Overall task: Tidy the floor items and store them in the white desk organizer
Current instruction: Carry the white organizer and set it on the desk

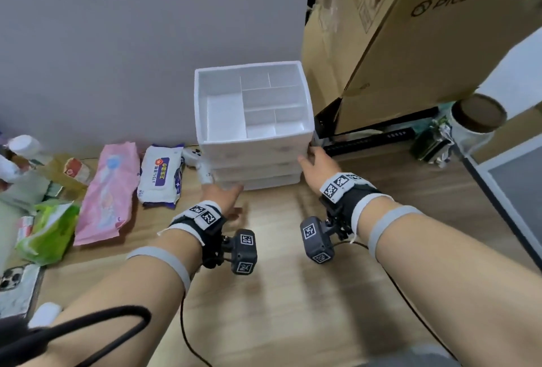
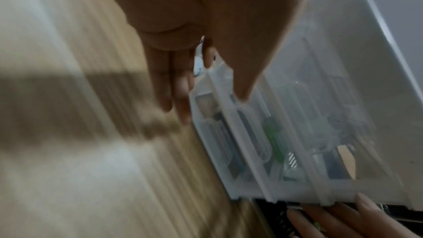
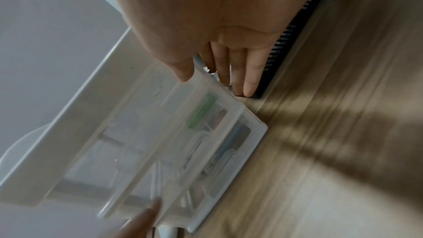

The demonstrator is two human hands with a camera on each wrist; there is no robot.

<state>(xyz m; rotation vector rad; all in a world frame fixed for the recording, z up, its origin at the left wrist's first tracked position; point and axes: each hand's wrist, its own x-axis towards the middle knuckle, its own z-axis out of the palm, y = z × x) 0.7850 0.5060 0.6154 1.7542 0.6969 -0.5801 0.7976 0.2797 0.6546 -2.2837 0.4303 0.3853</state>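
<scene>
The white desk organizer (image 1: 252,120) stands on the wooden floor against the grey wall, with bare top compartments and translucent drawers (image 2: 297,133) holding small items. My left hand (image 1: 225,193) reaches its lower left corner, with fingers (image 2: 181,86) straight beside it and the thumb over a drawer front. My right hand (image 1: 315,164) lies along the organizer's right side, its fingers (image 3: 249,79) straight and its thumb on the drawer front (image 3: 160,142). To the left on the floor lie a pink packet (image 1: 108,193), a wet wipes pack (image 1: 161,176), a green packet (image 1: 50,231) and a white controller (image 1: 199,164).
Cardboard boxes (image 1: 410,44) crowd the organizer's right side, above a black power strip (image 1: 369,140). A brown-lidded white cup (image 1: 475,117) sits at the far right. A phone (image 1: 17,287) and bottles (image 1: 23,146) lie at the left edge. A black cable (image 1: 187,337) runs across the near floor.
</scene>
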